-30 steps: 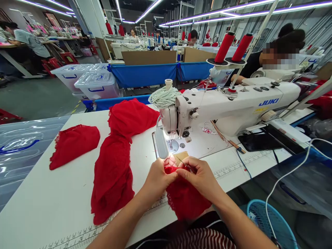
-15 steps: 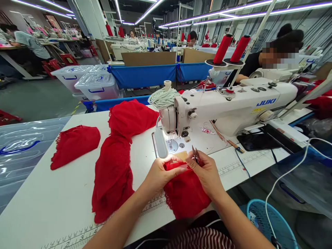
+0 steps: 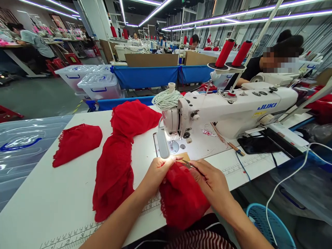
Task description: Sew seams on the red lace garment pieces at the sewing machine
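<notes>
My left hand [image 3: 158, 171] pinches the upper edge of a red lace-edged fabric piece [image 3: 183, 199], which hangs down over the table's front edge. In my right hand [image 3: 213, 178] is a pair of thread snips [image 3: 188, 164]; its blades point left, close to the fabric's top edge and my left fingertips. Whether the blades touch the cloth I cannot tell. Just beyond both hands stands a white sewing machine [image 3: 228, 107], with its lit needle area near my left fingers. A long red fabric piece [image 3: 114, 173] lies on the table to the left.
Farther left lies a smaller red fabric piece [image 3: 77, 141]. Tweezers [image 3: 233, 148] and a black phone [image 3: 256, 144] rest right of the needle area. A blue basket [image 3: 269, 221] stands below at right. Clear plastic boxes [image 3: 100, 84] stand behind the table; a co-worker [image 3: 255, 67] sits at back right.
The snips have turned from pointing up to pointing left, toward the fabric's edge. My right hand has shifted slightly right and down, and the held fabric hangs a little lower.
</notes>
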`<state>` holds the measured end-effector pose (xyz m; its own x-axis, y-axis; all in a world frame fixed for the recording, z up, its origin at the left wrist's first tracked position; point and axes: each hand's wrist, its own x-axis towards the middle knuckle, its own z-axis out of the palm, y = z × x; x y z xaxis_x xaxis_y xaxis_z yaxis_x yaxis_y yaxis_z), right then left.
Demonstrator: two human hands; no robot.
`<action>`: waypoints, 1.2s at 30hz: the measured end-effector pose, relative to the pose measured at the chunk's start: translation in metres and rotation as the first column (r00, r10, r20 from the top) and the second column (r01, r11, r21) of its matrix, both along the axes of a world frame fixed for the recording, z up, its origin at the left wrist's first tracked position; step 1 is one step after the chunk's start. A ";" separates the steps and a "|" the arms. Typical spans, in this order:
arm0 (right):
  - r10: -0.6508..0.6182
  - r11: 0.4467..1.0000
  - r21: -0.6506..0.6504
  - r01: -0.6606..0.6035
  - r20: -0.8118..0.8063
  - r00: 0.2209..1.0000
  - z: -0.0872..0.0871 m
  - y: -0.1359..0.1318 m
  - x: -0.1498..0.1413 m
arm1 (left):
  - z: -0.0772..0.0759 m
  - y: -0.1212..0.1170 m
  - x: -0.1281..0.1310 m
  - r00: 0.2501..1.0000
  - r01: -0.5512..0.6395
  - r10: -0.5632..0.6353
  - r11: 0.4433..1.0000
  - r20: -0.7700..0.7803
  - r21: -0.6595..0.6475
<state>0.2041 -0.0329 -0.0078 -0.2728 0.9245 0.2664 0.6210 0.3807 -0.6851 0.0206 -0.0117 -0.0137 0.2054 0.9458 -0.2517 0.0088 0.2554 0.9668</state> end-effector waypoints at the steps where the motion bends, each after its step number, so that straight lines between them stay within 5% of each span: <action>1: -0.004 1.000 0.020 0.003 0.074 0.997 0.001 -0.001 -0.001 | 0.000 0.000 0.000 1.000 -0.004 0.004 1.000 -0.008 -0.007; 7: -0.108 0.986 0.154 0.065 0.291 0.951 0.004 0.001 -0.008 | 0.007 -0.001 0.000 1.000 -0.005 0.005 1.000 -0.015 -0.004; 21: -0.188 0.959 0.273 0.078 0.406 0.895 0.004 0.007 -0.017 | 0.008 -0.004 0.004 0.995 -0.036 0.041 0.998 -0.088 0.061; 25: -0.273 0.938 0.306 0.160 0.374 0.887 -0.002 0.012 0.005 | 0.011 -0.003 0.000 0.992 -0.022 0.028 0.998 -0.125 0.053; 29: -0.430 0.894 0.360 0.266 0.522 0.737 -0.017 0.025 0.046 | 0.018 -0.002 -0.011 0.969 0.132 -0.124 0.991 -0.213 0.021; 32: -0.438 0.895 0.356 0.270 0.583 0.684 -0.027 0.034 0.068 | 0.018 0.000 -0.019 0.922 0.144 -0.077 0.978 -0.378 0.151; 34: -0.458 0.883 0.367 0.291 0.546 0.702 -0.027 0.033 0.070 | 0.017 0.000 -0.022 0.891 0.118 -0.008 0.969 -0.454 0.215; 36: -0.475 0.862 0.380 0.335 0.372 0.797 -0.017 0.021 0.062 | 0.017 -0.001 -0.021 0.854 0.101 0.034 0.968 -0.519 0.231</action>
